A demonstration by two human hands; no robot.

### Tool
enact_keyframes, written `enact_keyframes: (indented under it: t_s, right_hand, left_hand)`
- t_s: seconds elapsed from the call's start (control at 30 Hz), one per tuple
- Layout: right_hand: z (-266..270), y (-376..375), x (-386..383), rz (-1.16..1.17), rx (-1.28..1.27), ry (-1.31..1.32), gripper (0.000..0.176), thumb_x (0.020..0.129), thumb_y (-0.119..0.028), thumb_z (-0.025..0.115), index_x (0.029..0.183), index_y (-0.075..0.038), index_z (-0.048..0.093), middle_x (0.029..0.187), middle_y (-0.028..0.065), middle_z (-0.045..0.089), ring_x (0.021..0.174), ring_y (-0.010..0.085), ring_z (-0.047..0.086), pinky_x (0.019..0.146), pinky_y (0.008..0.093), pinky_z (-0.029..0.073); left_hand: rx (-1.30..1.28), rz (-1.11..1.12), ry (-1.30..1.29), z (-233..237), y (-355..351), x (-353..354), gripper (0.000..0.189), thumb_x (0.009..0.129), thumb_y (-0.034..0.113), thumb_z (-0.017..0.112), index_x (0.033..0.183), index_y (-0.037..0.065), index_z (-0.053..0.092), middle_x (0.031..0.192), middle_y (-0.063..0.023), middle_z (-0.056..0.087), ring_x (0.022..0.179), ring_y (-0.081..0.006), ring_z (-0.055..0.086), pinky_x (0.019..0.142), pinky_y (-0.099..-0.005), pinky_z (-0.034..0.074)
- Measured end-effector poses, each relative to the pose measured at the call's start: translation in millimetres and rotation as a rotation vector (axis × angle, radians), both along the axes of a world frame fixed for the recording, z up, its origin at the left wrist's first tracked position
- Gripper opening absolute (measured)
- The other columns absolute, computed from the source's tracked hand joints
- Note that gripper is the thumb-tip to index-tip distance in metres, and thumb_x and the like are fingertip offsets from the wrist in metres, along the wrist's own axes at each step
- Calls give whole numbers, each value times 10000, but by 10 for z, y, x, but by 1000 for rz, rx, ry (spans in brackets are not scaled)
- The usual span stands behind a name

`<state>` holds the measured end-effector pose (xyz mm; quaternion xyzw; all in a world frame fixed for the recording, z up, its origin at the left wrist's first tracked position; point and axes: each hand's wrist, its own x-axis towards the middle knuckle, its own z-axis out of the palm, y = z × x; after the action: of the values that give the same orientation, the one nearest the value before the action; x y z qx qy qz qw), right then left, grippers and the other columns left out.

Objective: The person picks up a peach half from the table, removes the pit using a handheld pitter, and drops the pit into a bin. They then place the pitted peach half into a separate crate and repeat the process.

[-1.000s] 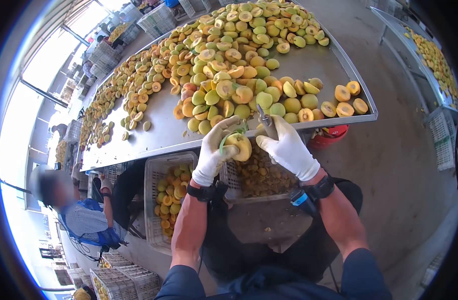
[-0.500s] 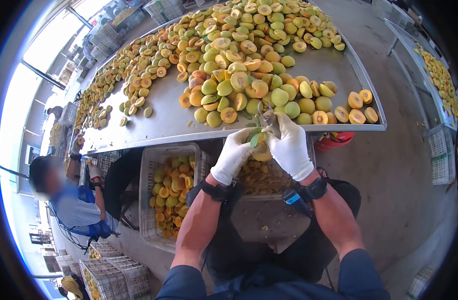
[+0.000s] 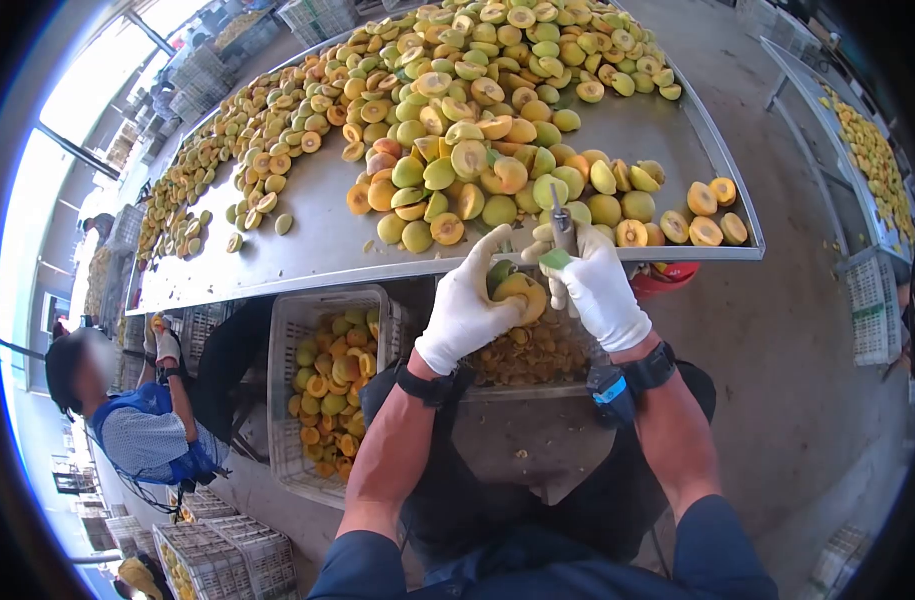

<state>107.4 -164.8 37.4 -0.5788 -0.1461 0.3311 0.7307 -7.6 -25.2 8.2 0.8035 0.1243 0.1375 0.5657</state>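
My left hand (image 3: 469, 308), in a white glove, holds a yellow peach (image 3: 523, 294) between thumb and fingers. A dark green patch, perhaps a leaf, shows on the fruit's left side. My right hand (image 3: 599, 290), gloved too, is closed round a small metal hand tool (image 3: 562, 228) with a thin tip pointing up and away. A green leaf (image 3: 555, 259) lies at the fingers of that hand. Both hands are just in front of the table edge, apart from each other. Below them, a crate (image 3: 497, 392) contains small brownish-yellow pieces, partly hidden by my hands.
Whole and halved peaches (image 3: 467, 120) are heaped on the metal table (image 3: 317, 245), which has a raised rim. A crate of peaches (image 3: 280, 400) stands left of my legs. Another person (image 3: 152, 420) sits further left. Something red (image 3: 667, 277) is under the table's right corner.
My hands have moved apart; the leaf is now at my right fingers, away from the peach. The tool has turned more upright. The person on the left has brought both hands together.
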Motion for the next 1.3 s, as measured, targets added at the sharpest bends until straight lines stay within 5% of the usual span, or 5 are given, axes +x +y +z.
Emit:
enact_keyframes:
  t_s: [0.17,0.23,0.8,1.1,1.3]
  right_hand:
    - [-155,-25,2,-1,-48,-84,202,871,-35,629,1055,27,575,788,96,662,543,148,583,488,284,467]
    - [-279,-34,51,-72,-240,-801,243,859,-91,646,1049,40,572,752,166,655,597,289,618,574,374,502]
    - [-295,14,-57,70,-242,-853,324,837,-53,638,1142,19,556,802,245,649,798,429,647,680,436,510]
    - [-266,49,-347,25,-356,-1058,184,855,-74,613,994,-5,515,831,229,624,773,451,617,676,509,498]
    - [-429,126,-413,72,-438,-1150,203,869,-120,607,1003,13,535,871,226,640,754,428,643,661,506,531]
  left_hand:
    - [-9,26,-85,-204,172,23,622,762,91,633,1369,25,516,997,-108,701,864,-192,690,775,-294,550]
    - [-406,161,46,-142,215,7,476,778,90,627,1242,-5,576,964,-112,692,781,-194,696,644,-272,559]
    - [-1086,0,59,21,179,10,346,972,275,521,1177,-1,559,946,-147,665,627,-214,626,492,-258,457]
    - [-1319,101,-286,-23,230,28,506,932,282,430,1313,-48,479,1276,-236,547,1211,-363,545,959,-509,499]
    - [-1545,164,-283,38,136,145,478,906,279,484,1274,-27,502,1223,-233,584,1137,-355,581,998,-490,471]
